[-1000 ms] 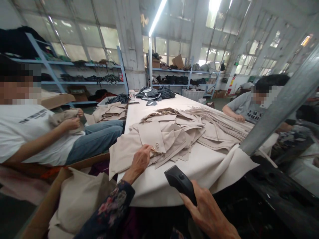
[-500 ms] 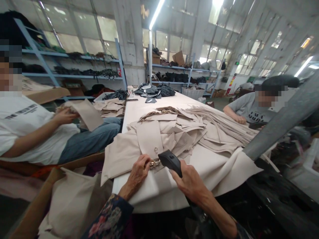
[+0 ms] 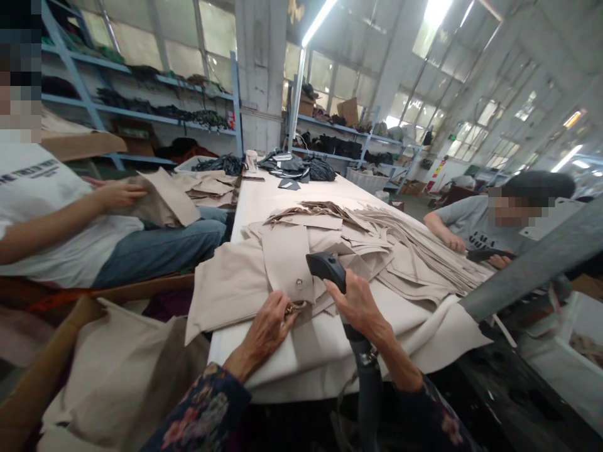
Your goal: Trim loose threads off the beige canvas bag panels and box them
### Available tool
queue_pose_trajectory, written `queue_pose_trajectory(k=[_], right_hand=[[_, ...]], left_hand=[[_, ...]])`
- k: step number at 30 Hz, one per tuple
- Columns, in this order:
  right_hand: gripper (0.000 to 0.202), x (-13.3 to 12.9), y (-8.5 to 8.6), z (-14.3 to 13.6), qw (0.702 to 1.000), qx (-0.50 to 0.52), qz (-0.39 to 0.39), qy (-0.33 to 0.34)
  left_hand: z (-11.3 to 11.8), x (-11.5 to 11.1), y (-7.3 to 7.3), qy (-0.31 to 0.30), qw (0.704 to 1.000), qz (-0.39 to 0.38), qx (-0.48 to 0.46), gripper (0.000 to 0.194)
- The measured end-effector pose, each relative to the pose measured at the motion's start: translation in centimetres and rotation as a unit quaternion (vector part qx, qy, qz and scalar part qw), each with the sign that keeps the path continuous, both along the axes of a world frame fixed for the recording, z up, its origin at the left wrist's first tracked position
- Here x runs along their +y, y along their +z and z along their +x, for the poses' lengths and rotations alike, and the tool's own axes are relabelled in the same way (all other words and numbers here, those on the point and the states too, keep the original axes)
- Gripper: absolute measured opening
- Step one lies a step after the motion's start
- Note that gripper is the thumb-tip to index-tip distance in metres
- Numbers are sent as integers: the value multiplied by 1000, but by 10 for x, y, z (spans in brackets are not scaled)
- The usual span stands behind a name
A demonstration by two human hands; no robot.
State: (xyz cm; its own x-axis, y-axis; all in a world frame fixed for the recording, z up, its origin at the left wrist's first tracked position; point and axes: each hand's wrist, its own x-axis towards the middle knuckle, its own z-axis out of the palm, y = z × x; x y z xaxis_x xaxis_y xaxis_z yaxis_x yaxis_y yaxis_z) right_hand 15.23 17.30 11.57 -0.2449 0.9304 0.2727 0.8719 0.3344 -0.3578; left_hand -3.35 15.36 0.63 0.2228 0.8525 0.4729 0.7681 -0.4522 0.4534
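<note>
My left hand [image 3: 269, 328] is closed at the lower edge of a beige fabric flap [image 3: 286, 254], its fingers pinched beside a small gold-coloured metal piece [image 3: 290, 308]. A round metal fitting [image 3: 299, 282] shows near the flap's lower end. My right hand [image 3: 360, 304] is wrapped round the handle of a black handheld tool [image 3: 326, 269], whose broad head points left, close to the flap's right edge. From below that handle hangs a thick dark hose [image 3: 369, 389]. Beneath and behind lies a heap of beige fabric pieces [image 3: 235, 279].
A white-covered table [image 3: 257, 191] carries the heap and dark bundles [image 3: 296, 168]. A slanted metal post [image 3: 518, 263] crosses the right side. At lower left a carton holds beige pieces [image 3: 108, 370]. Co-workers sit left, holding fabric [image 3: 164, 194], and right.
The black tool has risen slightly, its head now beside the flap's edge. My left hand has shifted a little right, and the metal piece there is more covered. The view has tilted.
</note>
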Motion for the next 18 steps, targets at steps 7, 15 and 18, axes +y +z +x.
queue_pose_trajectory(k=[7,15,18], right_hand=[[26,-21,-14,15,999,-6,-37,3],[22,-8,-26,-6,1000,-19,-14,20],[22,-15,-10,8,1000,4,3,-9]], left_hand=[[15,4,-1,92,986,55,131,7],[24,3,-3,128,966,85,206,20],[30,8,3,143,953,89,250,39]])
